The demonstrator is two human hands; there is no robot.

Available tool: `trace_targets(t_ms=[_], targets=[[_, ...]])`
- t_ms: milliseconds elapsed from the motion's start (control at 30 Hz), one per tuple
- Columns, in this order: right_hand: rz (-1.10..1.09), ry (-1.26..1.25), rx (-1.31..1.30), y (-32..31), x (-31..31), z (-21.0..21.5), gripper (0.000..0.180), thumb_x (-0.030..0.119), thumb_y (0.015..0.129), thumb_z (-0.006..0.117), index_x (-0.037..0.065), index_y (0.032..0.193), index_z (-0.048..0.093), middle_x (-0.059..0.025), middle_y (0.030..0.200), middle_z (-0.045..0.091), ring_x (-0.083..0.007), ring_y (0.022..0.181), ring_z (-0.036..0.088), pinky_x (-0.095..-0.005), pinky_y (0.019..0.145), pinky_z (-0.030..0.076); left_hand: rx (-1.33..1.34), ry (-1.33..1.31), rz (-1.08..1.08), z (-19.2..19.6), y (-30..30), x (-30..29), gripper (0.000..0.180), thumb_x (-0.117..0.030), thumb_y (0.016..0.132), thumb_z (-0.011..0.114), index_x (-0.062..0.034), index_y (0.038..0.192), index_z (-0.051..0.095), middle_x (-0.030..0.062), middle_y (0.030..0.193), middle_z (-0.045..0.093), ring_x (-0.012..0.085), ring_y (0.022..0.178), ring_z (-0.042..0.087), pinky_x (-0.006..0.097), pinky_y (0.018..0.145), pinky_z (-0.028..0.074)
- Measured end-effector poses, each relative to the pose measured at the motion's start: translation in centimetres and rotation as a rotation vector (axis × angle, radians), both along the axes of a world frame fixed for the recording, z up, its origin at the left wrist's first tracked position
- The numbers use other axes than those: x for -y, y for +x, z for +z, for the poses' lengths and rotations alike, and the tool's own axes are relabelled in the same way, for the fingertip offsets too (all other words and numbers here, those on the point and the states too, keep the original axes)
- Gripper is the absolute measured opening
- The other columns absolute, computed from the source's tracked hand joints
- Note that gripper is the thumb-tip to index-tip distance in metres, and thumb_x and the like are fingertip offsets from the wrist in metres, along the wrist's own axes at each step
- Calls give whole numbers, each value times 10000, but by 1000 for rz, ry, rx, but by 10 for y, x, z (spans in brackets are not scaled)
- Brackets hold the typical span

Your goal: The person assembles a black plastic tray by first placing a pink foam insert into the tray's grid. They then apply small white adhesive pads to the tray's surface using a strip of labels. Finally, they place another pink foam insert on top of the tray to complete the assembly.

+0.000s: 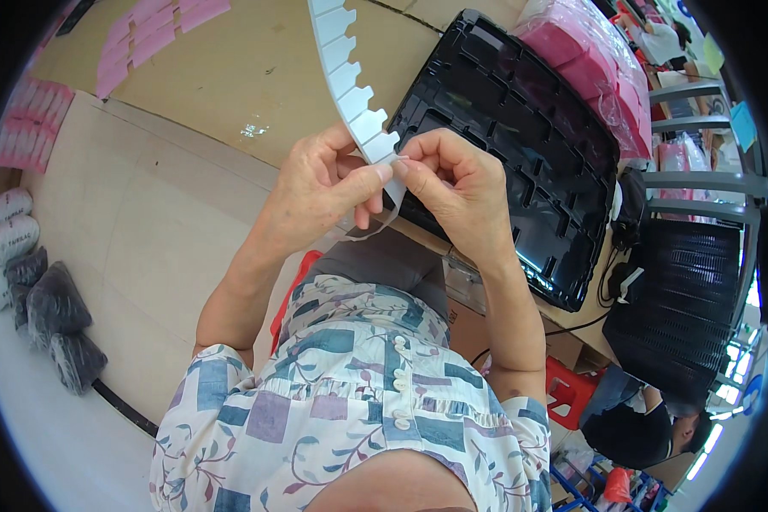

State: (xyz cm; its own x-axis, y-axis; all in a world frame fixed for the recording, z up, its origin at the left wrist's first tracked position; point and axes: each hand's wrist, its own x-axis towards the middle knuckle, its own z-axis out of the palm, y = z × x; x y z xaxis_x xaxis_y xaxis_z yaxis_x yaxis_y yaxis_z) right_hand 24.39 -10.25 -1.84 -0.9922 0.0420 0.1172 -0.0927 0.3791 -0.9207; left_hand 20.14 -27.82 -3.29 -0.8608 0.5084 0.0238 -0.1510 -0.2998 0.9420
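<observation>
A long white strip with a notched, toothed edge [343, 75] runs from the top of the view down to my hands. It looks like a row of pale tabs on a backing, and a thin, clearish tail [374, 229] curls below. My left hand [320, 183] is closed on the strip, thumb in front and fingers behind. At the same spot my right hand [459, 183] pinches thumb and forefinger together at the strip's edge. Whatever small piece lies between those right fingertips is hidden. Both hands are over the table's near edge, left of a black plastic tray [520, 128].
Pink sheets [149, 34] lie on the tan tabletop [230, 85]. Pink packs in clear plastic [584, 55] stand behind the tray. A black crate [678, 299] and cables are at right, near a seated person [636, 427]. Dark bagged bundles [57, 307] rest at far left.
</observation>
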Motion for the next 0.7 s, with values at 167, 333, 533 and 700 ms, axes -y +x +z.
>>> trace_targets(t_ms=[167,333,533,700], targets=[[-47,11,42,2,4,7,89,91,831,697,11,845,663,-7,605,591,-48,535,482,-225,488,391,-49,-132,15,6,-12,-3,132,-108,923,609,13,944,659,40,738,638,64,531,567,206,433,431],[-113,560,-603,-1,9,-6,125,52,744,700,53,753,575,-30,606,524,-150,501,545,-276,453,427,-2,-72,64,-7,-14,-16,135,-121,928,604,-8,892,668,19,678,622,53,540,569,204,444,420],[-21,585,-634,-2,-8,-3,176,53,738,689,64,698,518,-27,558,442,-138,455,484,-264,437,400,-390,-226,314,-7,3,-27,73,-76,892,634,-15,901,672,28,734,646,98,612,597,264,548,470],[-107,153,-94,10,-7,24,93,39,778,673,24,741,589,-42,537,508,-101,464,499,-241,461,410,-715,-148,389,-21,4,-31,41,-20,895,634,5,922,652,93,896,671,120,734,597,275,620,477]])
